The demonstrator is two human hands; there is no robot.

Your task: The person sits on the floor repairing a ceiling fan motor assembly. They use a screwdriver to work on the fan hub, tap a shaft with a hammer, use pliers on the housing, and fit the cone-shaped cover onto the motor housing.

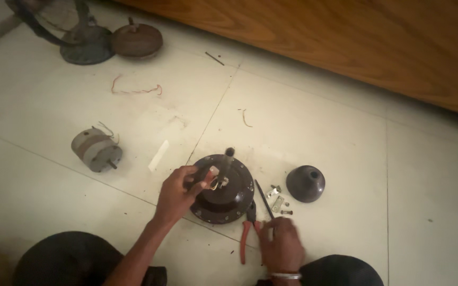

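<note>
Person seated on the tiled floor, knees at the bottom edge. Left hand (178,191) curled over the near rim of the dark round fan motor (223,190), fingertips pinching something small and pale beside the upright shaft (227,161); what it is cannot be made out. Right hand (282,246) lies low, to the right of the motor, fingers closed around a thin dark rod (264,198); blurred, so the grip is uncertain. Red-handled pliers (247,233) lie just left of that hand.

Risks, as I judge them: loose screws and brackets (278,200) just beyond the right hand could be knocked and scattered; the motor may tip or spin, since only one hand holds it.

Dark dome cover (305,183) farther right. Small grey motor (96,151) well left of the left hand. Fan stand at top left cut off.
</note>
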